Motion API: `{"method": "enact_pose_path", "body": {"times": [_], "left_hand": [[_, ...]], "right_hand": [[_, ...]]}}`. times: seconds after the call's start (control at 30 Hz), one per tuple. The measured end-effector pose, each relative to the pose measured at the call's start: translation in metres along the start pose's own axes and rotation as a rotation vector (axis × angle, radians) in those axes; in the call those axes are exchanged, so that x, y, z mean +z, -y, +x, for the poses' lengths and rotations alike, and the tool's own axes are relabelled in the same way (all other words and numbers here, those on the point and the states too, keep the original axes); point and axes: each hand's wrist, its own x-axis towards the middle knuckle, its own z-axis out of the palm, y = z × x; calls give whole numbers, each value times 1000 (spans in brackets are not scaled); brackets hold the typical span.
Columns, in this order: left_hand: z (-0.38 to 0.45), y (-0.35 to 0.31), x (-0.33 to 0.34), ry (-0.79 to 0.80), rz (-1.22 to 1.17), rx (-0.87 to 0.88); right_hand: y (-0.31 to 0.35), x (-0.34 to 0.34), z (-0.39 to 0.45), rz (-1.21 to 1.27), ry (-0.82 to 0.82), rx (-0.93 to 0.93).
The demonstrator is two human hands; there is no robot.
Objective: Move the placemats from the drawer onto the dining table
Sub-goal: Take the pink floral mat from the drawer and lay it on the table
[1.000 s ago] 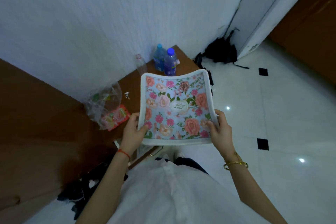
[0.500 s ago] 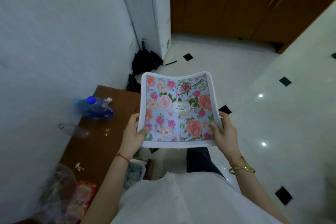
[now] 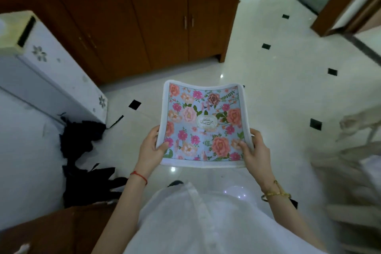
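Placemats [image 3: 203,123], a floral stack with a white border, are held in the air in front of my chest, above the pale tiled floor [image 3: 278,93]. My left hand [image 3: 149,150] is closed on the stack's lower left edge, thumb on top and fingers underneath. My right hand [image 3: 254,150] is closed on the lower right edge the same way. The stack sags slightly in the middle. Beyond its far edge stands a brown wooden cabinet [image 3: 160,24].
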Motion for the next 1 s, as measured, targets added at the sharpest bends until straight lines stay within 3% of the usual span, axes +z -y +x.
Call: {"method": "enact_pose_path", "body": {"times": [0.4, 0.63, 1.0], "left_hand": [[259, -79, 167, 355, 89, 72], [416, -158, 289, 613, 150, 157], [543, -235, 500, 936, 249, 197]], "right_hand": [[-63, -72, 182, -27, -332, 179], [-75, -135, 307, 30, -575, 283], [-135, -232, 415, 72, -855, 505]]}}
